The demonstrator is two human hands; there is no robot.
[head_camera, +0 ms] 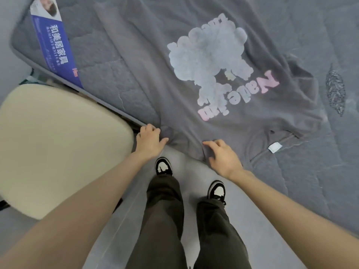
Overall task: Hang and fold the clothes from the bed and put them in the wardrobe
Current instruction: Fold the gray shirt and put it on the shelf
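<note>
Forearms (81,206) reach down from the bottom of the view, past dark trousers (165,220) and black-and-white shoes (163,166), to the near edge of the bed (310,181). The left hand (150,141) has its fingers curled into a bunched bit of sleeve on the grey T-shirt (151,61), thumb stretched toward the cloth. The right hand (223,158), near it, grips the same side of the shirt with its fingertips tucked into the fabric. A cream chair seat (58,144) sits just left of the left hand.

The T-shirt lies print-up on the bed, spread beyond both hands. Its collar, with a white tag (274,147), lies just right of the right hand. The hem is far beyond the hands and somewhat to the left, so the long axis runs away from the person, collar end nearest. The printed cloud (207,55) and the pink lettering read upside down from here.

The sleeve sits right at the bed's corner, part of it seemingly past the edge, so a pull toward the body would likely drag the shirt onto the floor (194,158). With both grips close together on one side, lifting could also skew and crease the flat body. A fold made from there would then come out crooked.
</note>
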